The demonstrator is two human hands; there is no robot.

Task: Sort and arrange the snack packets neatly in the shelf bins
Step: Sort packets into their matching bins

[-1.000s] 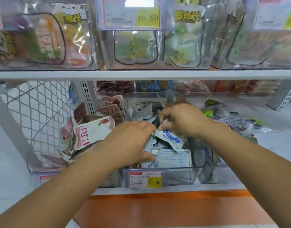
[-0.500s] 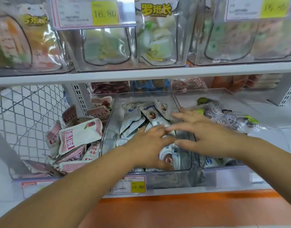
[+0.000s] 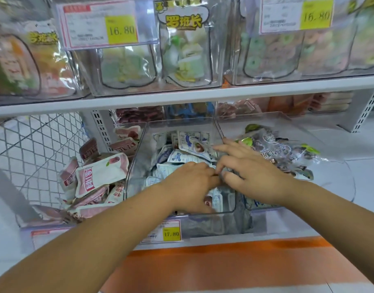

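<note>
Blue-and-white snack packets (image 3: 189, 142) lie in a loose heap in the clear middle bin (image 3: 137, 166) on the lower shelf. Both my hands are inside this bin, on top of the heap. My left hand (image 3: 190, 185) presses down on the front packets, palm down, fingers bent over them. My right hand (image 3: 251, 172) lies beside it with fingers spread and straight, its tips touching a packet near the bin's right wall. The fingertips of the two hands meet. The packets under my palms are hidden.
Pink-and-white packets (image 3: 101, 174) fill the bin to the left, beside a wire mesh panel (image 3: 33, 149). The right bin (image 3: 334, 187) holds clear packets with dark contents (image 3: 283, 153). A yellow 17.80 price tag (image 3: 171, 233) hangs in front. The upper shelf (image 3: 182, 96) carries clear bins of sweets.
One second ago my right hand pinched a blue-and-white packet above the bin; it has let go, and both hands now lie flat on the heap. My view has shifted to the right.
</note>
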